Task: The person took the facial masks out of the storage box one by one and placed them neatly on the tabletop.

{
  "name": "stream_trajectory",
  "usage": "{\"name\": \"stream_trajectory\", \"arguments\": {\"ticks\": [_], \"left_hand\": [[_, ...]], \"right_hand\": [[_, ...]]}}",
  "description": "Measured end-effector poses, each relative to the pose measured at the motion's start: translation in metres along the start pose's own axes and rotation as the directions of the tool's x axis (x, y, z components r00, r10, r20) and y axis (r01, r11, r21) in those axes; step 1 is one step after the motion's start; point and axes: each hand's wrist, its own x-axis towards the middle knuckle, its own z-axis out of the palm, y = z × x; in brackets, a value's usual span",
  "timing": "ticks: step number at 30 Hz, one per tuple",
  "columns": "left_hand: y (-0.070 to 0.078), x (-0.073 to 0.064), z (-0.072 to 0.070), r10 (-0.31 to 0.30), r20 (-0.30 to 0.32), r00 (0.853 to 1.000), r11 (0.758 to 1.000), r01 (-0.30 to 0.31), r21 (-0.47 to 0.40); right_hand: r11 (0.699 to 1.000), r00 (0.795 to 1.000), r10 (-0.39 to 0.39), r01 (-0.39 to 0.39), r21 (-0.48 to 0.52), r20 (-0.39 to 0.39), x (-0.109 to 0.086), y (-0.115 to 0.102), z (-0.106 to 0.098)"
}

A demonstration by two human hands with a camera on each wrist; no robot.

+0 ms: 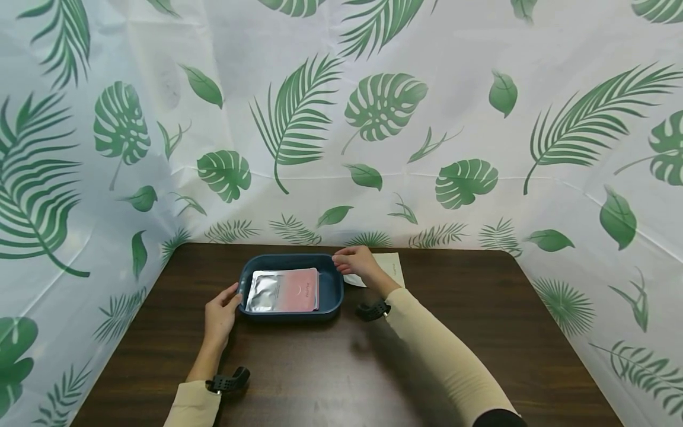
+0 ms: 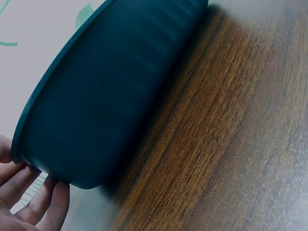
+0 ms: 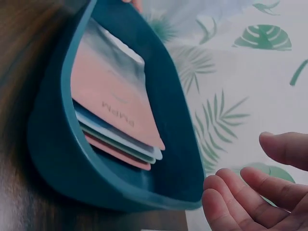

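Note:
A dark blue plastic basin [image 1: 290, 316] holds a small stack of flat sachets, with a pink and silver sachet [image 1: 300, 289] uppermost. In the right wrist view, edges of several pale and pink sachets [image 3: 137, 155] show beneath it. My left hand [image 1: 220, 315] grips the basin's left end, thumb over the rim and fingers against the outer wall. At the far right corner of the basin is my right hand [image 1: 361, 264], its thumb apart from the loosely bent fingers [image 3: 257, 192] and nothing between them. Whether those fingertips touch the rim, I cannot tell.
A pale cream sachet [image 1: 393, 267] lies on the dark wooden table [image 1: 299, 373] right of the basin, partly hidden by my right hand. A white leaf-patterned sheet [image 1: 389, 201] hangs behind the table's back edge. Each wrist wears a black band.

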Motion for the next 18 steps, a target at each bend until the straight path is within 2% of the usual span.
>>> {"name": "stream_trajectory", "arguments": {"ticks": [6,14,18], "left_hand": [[0.000,0.000,0.000,0.000,0.010,1.000,1.000,0.000,-0.004],[0.000,-0.001,-0.001,0.014,0.013,1.000,1.000,-0.014,-0.025],[0.001,-0.001,-0.002,0.016,0.022,1.000,1.000,-0.015,-0.021]], "right_hand": [[1.000,1.000,0.019,-0.019,-0.013,0.015,0.001,-0.001,0.012],[0.998,0.997,0.028,-0.024,-0.057,0.072,0.002,0.002,0.028],[0.996,0.997,0.031,-0.025,-0.085,0.070,0.005,0.006,0.036]]}}
